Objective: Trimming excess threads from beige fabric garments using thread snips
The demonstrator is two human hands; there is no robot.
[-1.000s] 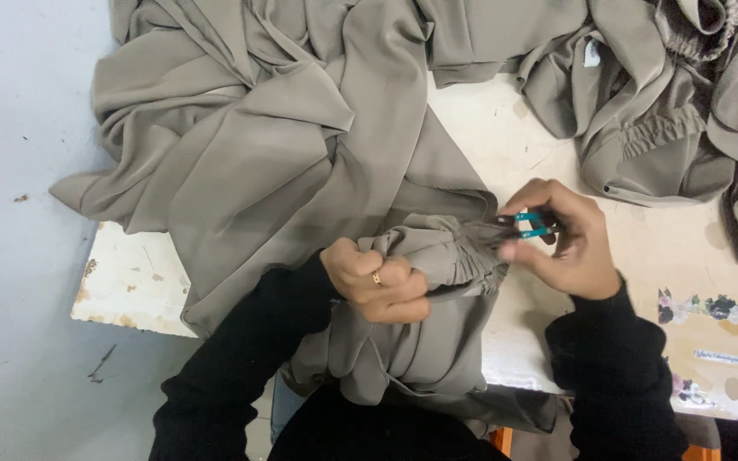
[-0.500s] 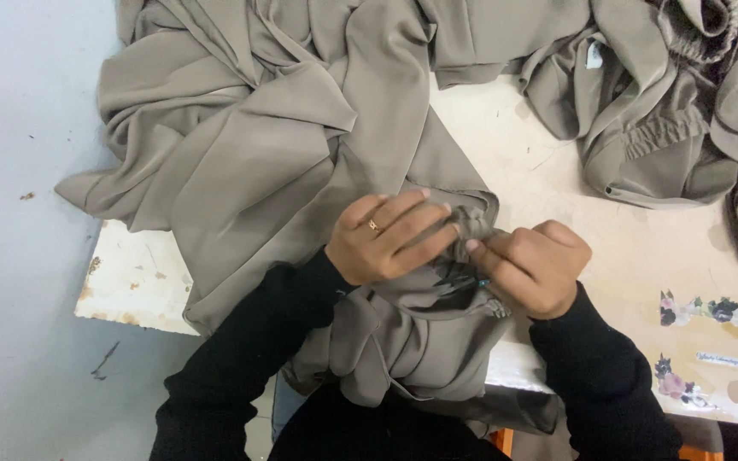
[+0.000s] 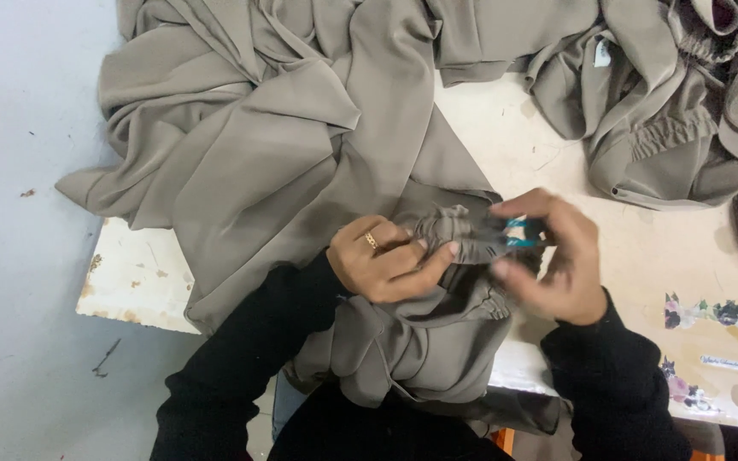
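A large taupe garment (image 3: 284,154) is draped over the white table (image 3: 134,277) and spills into my lap. My left hand (image 3: 382,265), with a gold ring, pinches a gathered elastic part of the cloth (image 3: 446,229). My right hand (image 3: 557,256) holds small teal-handled thread snips (image 3: 514,235) with their tip at that gathered cloth. The right hand is blurred. Both sleeves are black.
More taupe garments (image 3: 668,111) are heaped at the table's back right. A flowered sticker strip (image 3: 719,314) lies on the table at the right edge. The grey floor (image 3: 19,256) shows on the left, past the table's chipped corner.
Half a second ago both hands were pressed together on the bunched cloth with the snips hidden. Now the right hand has drawn to the right and the teal snips show again.
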